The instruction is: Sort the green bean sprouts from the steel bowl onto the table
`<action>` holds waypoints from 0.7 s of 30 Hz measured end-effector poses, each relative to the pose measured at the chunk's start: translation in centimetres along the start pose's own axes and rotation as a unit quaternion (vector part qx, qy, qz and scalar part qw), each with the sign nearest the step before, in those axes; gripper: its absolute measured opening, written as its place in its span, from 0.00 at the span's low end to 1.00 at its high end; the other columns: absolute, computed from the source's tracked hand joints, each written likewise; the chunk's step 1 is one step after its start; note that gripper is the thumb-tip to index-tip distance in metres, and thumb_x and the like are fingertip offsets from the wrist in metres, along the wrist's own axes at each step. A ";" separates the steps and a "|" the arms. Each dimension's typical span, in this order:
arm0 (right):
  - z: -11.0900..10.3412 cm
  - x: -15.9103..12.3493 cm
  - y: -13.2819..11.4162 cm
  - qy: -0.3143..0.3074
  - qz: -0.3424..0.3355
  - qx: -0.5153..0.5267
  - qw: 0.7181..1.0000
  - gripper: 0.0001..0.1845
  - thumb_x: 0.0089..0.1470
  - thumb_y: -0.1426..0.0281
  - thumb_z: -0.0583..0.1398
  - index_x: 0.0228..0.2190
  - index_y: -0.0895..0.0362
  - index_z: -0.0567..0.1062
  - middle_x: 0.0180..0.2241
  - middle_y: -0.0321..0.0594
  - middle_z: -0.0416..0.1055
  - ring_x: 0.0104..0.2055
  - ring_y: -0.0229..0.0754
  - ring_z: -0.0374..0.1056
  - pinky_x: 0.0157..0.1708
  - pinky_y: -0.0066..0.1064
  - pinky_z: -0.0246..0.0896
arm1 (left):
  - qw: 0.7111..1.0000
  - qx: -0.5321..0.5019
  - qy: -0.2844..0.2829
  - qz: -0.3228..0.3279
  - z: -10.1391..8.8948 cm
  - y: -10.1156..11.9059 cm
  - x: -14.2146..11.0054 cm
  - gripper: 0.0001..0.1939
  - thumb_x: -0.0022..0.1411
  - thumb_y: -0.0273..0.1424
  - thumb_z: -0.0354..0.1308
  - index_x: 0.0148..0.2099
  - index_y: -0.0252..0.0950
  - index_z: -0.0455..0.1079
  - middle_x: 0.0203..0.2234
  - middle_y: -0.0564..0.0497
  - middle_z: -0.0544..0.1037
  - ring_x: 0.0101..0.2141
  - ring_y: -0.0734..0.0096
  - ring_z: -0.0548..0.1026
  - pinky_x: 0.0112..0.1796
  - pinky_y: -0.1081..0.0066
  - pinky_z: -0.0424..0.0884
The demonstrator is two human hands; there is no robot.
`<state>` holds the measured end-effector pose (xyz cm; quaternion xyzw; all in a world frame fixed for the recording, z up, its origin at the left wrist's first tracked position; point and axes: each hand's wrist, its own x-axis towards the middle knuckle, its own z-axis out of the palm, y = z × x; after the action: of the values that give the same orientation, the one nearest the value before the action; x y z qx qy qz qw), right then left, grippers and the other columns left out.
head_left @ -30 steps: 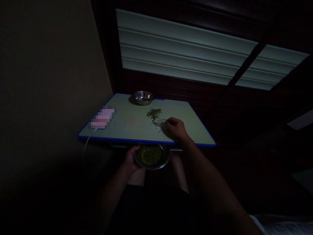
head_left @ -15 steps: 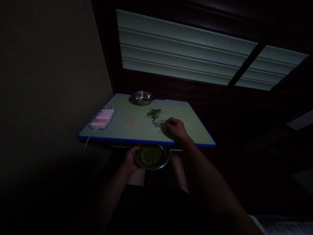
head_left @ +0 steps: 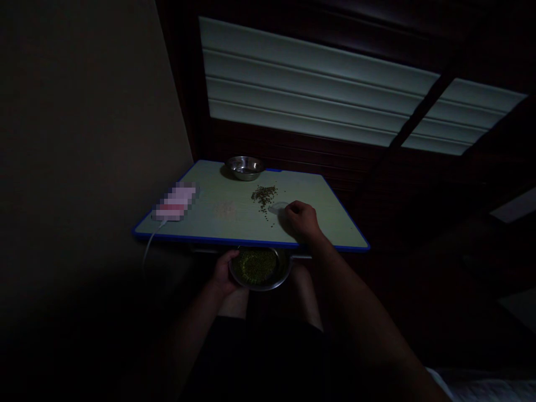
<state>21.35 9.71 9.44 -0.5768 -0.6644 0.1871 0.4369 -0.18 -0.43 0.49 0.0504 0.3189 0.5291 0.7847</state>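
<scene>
The near bowl [head_left: 264, 288] sits at the lower middle of the frame, just below the edge of the counter [head_left: 335, 229]. It looks like thin metal: stiff, smooth and probably somewhat slippery. The green grains [head_left: 256, 266] inside likely give it some weight and would slide if it tipped, so a grip on the rim with support under the side should suit it. The left hand [head_left: 224, 273] is clamped on its left side, thumb over the rim; the fingers underneath are hidden.

The right hand [head_left: 302, 219], well apart from the left, seems pinched on the right end of a clear piece [head_left: 276, 208] over the middle of the counter. That piece looks light and thin, perhaps bendy, best taken by its end. Just beyond its left tip lie loose grains [head_left: 264, 195], small, hard-looking and apt to roll. The far bowl [head_left: 246, 176] stands above them.

Against the frame half a second earlier, little differs: the right hand is slightly farther right, and slightly more of the clear piece shows. The loose grains, both bowls and the left hand look unchanged.
</scene>
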 end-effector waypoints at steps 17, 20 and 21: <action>0.0 -0.2 -0.1 -0.032 -0.028 0.046 0.998 0.10 0.47 0.64 0.57 0.26 0.58 0.75 0.24 0.35 0.71 0.29 0.37 0.65 0.32 0.29 0.58 | 1.000 0.001 -0.006 -0.004 -0.3 0.0 0.1 0.11 0.52 0.28 0.57 0.37 0.32 0.76 0.29 0.44 0.83 0.38 0.51 0.81 0.50 0.51 0.70; 0.0 -0.2 -0.1 -0.038 -0.026 0.047 0.998 0.11 0.47 0.63 0.57 0.26 0.58 0.75 0.25 0.35 0.72 0.29 0.37 0.65 0.32 0.28 0.58 | 1.000 -0.002 -0.012 -0.005 -0.3 0.0 0.2 0.11 0.52 0.28 0.57 0.38 0.31 0.76 0.29 0.43 0.83 0.38 0.50 0.81 0.49 0.51 0.70; 0.0 -0.2 -0.1 -0.039 -0.026 0.045 0.998 0.11 0.47 0.63 0.58 0.26 0.58 0.75 0.25 0.36 0.73 0.29 0.37 0.65 0.32 0.29 0.58 | 1.000 -0.004 -0.016 -0.006 -0.4 0.0 0.2 0.12 0.52 0.28 0.57 0.38 0.31 0.76 0.28 0.43 0.83 0.38 0.51 0.81 0.49 0.51 0.70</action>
<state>21.29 9.52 9.39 -0.5312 -0.6869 0.2275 0.4407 -0.34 -0.35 0.11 0.0539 0.3046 0.5248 0.7930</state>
